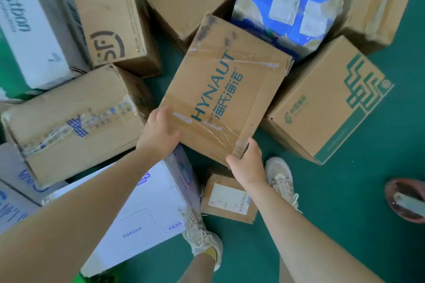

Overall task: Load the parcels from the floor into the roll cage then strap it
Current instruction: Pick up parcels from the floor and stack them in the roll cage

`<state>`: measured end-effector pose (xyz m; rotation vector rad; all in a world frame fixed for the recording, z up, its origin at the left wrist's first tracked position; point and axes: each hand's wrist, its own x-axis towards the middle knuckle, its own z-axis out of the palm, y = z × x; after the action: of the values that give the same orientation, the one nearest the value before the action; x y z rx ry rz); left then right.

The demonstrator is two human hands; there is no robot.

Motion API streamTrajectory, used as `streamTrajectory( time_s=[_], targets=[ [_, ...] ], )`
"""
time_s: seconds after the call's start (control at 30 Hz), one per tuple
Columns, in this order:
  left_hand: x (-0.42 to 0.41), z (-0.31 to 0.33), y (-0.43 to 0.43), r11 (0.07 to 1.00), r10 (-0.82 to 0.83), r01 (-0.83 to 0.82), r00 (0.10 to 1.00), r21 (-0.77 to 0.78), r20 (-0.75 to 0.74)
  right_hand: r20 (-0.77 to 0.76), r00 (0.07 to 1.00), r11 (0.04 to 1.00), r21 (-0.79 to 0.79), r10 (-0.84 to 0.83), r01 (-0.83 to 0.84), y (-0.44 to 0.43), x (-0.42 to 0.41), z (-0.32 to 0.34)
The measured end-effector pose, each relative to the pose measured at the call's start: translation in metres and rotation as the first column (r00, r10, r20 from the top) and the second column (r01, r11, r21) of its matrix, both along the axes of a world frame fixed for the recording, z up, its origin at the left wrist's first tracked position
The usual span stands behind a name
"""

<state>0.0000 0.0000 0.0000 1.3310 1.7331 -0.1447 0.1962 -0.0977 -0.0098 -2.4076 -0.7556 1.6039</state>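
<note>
**HYNAUT carton (225, 89) is taken up from among the parcels (76, 122) spread over the green floor (345, 190)**

The near left edge is gripped by the left hand (161, 131) and the near corner is clasped by the right hand (247, 163). A level, two-handed lift is advised, with the small labelled box (226, 197) by the feet stepped around.
</note>
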Motion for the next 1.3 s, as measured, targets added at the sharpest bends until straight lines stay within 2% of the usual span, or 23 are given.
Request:
streamTrajectory(
  time_s=[0.1, 0.37, 0.47, 0.57, 0.73, 0.93, 1.13, 1.3],
  targets=[
    [0.002, -0.022, 0.0, 0.998, 0.019, -0.015, 0.998, 0.066, -0.059, 0.031, 0.997, 0.997, -0.018, -0.075, 0.076, -0.002, 0.0, -0.023],
    [0.012, -0.055, -0.009, 0.979, 0.156, -0.123, 0.964, 0.16, -0.214, -0.036, 0.971, 0.967, -0.1, -0.237, 0.233, -0.006, -0.013, -0.062],
    [0.017, -0.054, -0.012, 0.975, 0.177, -0.134, 0.949, 0.176, -0.262, -0.073, 0.952, 0.948, -0.136, -0.298, 0.287, -0.004, -0.013, -0.06],
    [0.026, -0.04, -0.014, 0.963, 0.255, -0.216, 0.925, 0.163, -0.282, -0.059, 0.945, 0.938, -0.156, -0.321, 0.309, -0.006, -0.009, -0.048],
    [0.048, 0.012, -0.01, 0.943, 0.309, -0.254, 0.909, 0.215, -0.281, -0.05, 0.95, 0.939, -0.17, -0.31, 0.297, -0.006, 0.013, 0.002],
    [0.079, 0.106, 0.018, 0.914, 0.382, -0.333, 0.9, 0.232, -0.209, -0.079, 0.94, 0.925, -0.22, -0.332, 0.308, 0.015, 0.051, 0.097],
    [0.098, 0.192, 0.024, 0.889, 0.459, -0.436, 0.85, 0.143, -0.26, -0.131, 0.901, 0.902, -0.188, -0.414, 0.388, 0.034, 0.09, 0.193],
    [0.103, 0.262, 0.003, 0.872, 0.471, -0.489, 0.84, 0.0, -0.271, -0.198, 0.841, 0.86, -0.203, -0.504, 0.468, 0.024, 0.1, 0.273]
  ],
)
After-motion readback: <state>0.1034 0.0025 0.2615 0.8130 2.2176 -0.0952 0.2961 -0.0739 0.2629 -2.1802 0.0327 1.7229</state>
